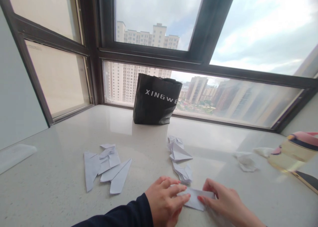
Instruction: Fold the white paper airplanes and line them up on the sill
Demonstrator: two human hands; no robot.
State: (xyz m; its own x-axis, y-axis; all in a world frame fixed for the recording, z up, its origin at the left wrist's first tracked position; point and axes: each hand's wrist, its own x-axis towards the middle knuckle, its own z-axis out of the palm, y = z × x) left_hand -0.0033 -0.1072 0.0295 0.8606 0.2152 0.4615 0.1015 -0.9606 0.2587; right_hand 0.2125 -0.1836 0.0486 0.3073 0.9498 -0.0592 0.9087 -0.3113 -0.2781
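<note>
On the pale worktop (67,174), two hands flank a folded white paper (196,199): the left hand (167,199) lies over its left part, fingers loosely spread; the right hand (222,200) pinches its right end between thumb and fingers.

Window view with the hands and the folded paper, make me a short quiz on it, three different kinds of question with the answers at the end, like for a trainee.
1. True or false: the black bag stands upright near the window frame.

2. Multiple choice: what are the left hand and the right hand both touching?
A) the pink-lidded bottle
B) a piece of white paper
C) the phone

3. Fill in the blank: the arm of the left hand is covered by a dark ____.

Key: 1. true; 2. B; 3. sleeve
</note>
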